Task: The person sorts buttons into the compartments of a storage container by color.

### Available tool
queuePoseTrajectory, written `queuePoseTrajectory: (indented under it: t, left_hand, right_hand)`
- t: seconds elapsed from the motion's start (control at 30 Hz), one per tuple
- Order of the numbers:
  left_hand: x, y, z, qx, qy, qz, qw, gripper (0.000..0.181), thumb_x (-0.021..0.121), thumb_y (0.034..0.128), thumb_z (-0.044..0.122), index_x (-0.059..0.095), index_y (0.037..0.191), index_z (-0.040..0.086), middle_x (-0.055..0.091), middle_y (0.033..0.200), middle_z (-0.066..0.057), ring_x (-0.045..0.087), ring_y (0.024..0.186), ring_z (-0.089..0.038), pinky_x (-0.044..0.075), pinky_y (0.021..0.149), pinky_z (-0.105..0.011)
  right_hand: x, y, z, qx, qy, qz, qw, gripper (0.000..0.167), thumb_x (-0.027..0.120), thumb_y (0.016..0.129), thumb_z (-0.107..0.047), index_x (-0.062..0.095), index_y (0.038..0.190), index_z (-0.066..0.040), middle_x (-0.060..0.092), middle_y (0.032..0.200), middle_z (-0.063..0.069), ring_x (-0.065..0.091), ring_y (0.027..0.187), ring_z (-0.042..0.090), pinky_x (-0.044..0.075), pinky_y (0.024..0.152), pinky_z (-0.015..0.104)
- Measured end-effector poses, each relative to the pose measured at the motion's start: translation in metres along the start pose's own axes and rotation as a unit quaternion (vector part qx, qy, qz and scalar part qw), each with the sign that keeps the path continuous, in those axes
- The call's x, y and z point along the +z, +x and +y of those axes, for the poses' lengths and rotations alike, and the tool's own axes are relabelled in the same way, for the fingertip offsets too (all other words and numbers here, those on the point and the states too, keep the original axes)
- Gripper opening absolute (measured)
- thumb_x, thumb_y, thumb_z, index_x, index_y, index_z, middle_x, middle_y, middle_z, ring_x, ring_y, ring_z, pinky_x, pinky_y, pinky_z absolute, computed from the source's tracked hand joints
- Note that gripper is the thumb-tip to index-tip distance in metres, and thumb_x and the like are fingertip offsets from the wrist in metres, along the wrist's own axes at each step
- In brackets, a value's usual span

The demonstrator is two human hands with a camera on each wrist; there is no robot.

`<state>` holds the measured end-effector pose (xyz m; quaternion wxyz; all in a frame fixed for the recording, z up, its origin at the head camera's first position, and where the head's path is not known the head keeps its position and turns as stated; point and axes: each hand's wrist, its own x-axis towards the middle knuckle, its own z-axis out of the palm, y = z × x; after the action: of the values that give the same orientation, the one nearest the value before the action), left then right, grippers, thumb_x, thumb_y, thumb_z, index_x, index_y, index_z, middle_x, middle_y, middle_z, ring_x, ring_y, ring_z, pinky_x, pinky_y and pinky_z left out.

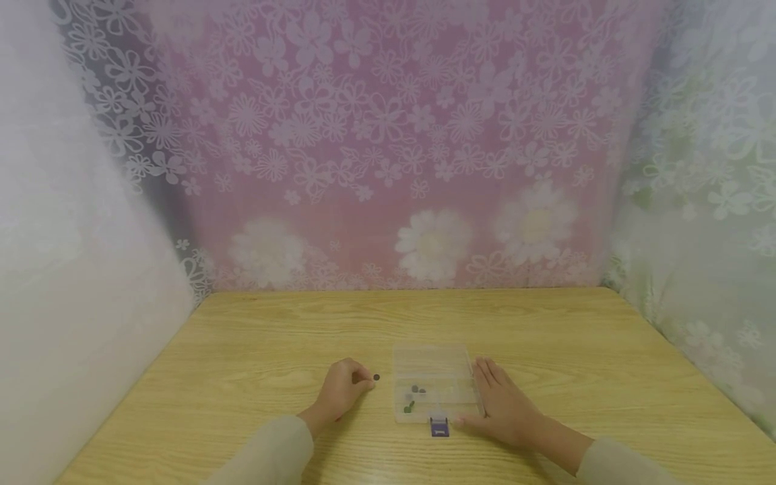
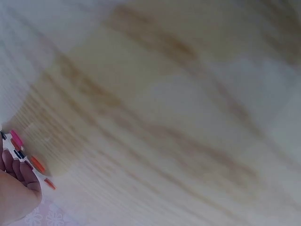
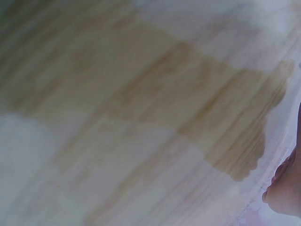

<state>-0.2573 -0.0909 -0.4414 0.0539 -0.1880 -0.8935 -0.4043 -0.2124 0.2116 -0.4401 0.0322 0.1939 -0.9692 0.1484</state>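
Note:
In the head view my left hand (image 1: pixel 343 392) is left of a clear plastic compartment box (image 1: pixel 432 360), its thumb and forefinger pinching a small dark round piece (image 1: pixel 376 377) at their tips. My right hand (image 1: pixel 506 409) rests against the box's right side with straight fingers, the thumb by the front edge near a purple latch (image 1: pixel 439 427). Inside the box lie several small pieces: dark ones (image 1: pixel 415 389) and a green one (image 1: pixel 408 409). At the left wrist view's edge, my left hand shows beside small orange (image 2: pixel 37 164) and pink pieces (image 2: pixel 17 138).
The wooden table (image 1: pixel 254 337) carries the box near its front middle. A pink flowered curtain (image 1: pixel 388 135) hangs behind it, with pale sheets (image 1: pixel 709 202) on either side. Both wrist views show mostly blurred wood grain.

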Motion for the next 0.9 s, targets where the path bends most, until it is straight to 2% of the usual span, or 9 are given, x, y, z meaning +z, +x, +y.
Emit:
queuePoseTrajectory:
  t: [0.23,0.43,0.6,0.7,0.9]
  left_hand:
    - [-0.0016,0.0006,-0.0008,-0.002,0.005,-0.001,1.0000,0.010,0.069,0.0807,0.010,0.066,0.075,0.003,0.066,0.083,-0.007,0.054,0.078,-0.013,0.045,0.068,-0.024]
    - [-0.0043,0.0023,0.0014,0.006,-0.002,-0.002,1.0000,0.011,0.063,0.0857,0.008,0.068,0.079,0.001,0.067,0.084,-0.010,0.058,0.080,-0.018,0.049,0.069,-0.027]
    - [-0.0072,0.0027,0.0045,0.012,-0.020,-0.004,0.9997,0.011,0.062,0.0864,0.005,0.066,0.081,-0.003,0.066,0.082,-0.012,0.056,0.075,-0.015,0.047,0.064,-0.022]
    - [-0.0077,0.0028,0.0051,0.004,-0.024,-0.007,0.9997,0.010,0.061,0.0867,0.005,0.066,0.082,-0.003,0.066,0.082,-0.011,0.055,0.074,-0.014,0.045,0.063,-0.020]
    - [-0.0084,0.0032,0.0063,-0.003,-0.025,-0.018,0.9995,0.010,0.060,0.0875,0.005,0.066,0.085,-0.002,0.066,0.083,-0.009,0.057,0.077,-0.014,0.048,0.067,-0.024]
  right_hand:
    - [0.0005,-0.0002,-0.0007,-0.001,-0.003,0.001,1.0000,0.104,0.049,0.080,-0.069,0.024,0.140,0.012,0.021,0.147,0.032,0.019,0.138,0.045,0.022,0.110,0.055]
    - [-0.0006,-0.0004,-0.0015,-0.006,-0.004,0.007,1.0000,0.103,0.050,0.081,-0.068,0.025,0.139,0.013,0.022,0.147,0.033,0.020,0.137,0.046,0.022,0.109,0.056]
    - [-0.0001,0.0001,-0.0006,-0.006,-0.007,0.009,0.9999,0.104,0.049,0.080,-0.069,0.025,0.139,0.012,0.022,0.147,0.032,0.020,0.137,0.046,0.023,0.109,0.055]
    - [0.0003,0.0001,-0.0005,-0.004,-0.008,0.007,0.9999,0.104,0.049,0.080,-0.070,0.025,0.140,0.012,0.022,0.147,0.032,0.020,0.137,0.046,0.023,0.110,0.055]
    - [-0.0003,-0.0005,-0.0003,-0.004,-0.003,0.002,1.0000,0.104,0.049,0.080,-0.069,0.024,0.140,0.012,0.021,0.147,0.032,0.018,0.137,0.046,0.022,0.110,0.055]
